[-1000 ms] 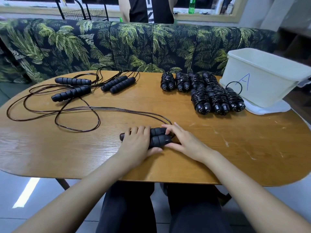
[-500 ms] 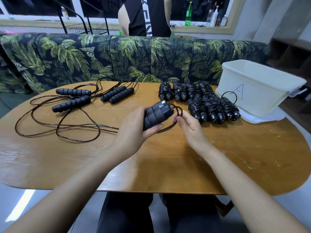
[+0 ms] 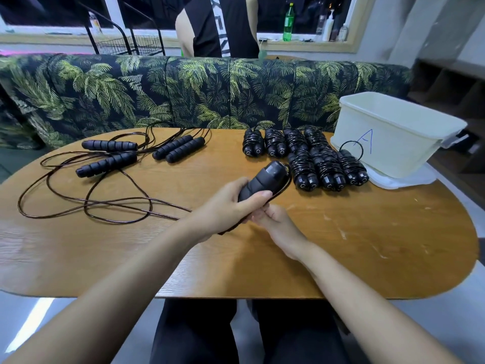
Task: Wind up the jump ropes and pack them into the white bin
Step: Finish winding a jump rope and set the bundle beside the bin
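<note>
Jump rope (image 3: pixel 265 178) in left hand (image 3: pixel 226 209), right hand (image 3: pixel 281 227) beneath.

- The room is bright, and the light is soft and even.
- The windows (image 3: pixel 301 11) at the back look dark.
- A white streak of light shines on the floor (image 3: pixel 29 324) at the bottom left.
- The wooden table (image 3: pixel 367 245) has a pale shine on its left side.
- A soft, faint shadow lies on it right under the arms.
- The white bin (image 3: pixel 388 143) is the brightest thing.
- The held jump rope (image 3: pixel 265 179) looks a little fuzzy.
- The picture bends at the edges, so the table looks curved.
- The corners are blurry.
</note>
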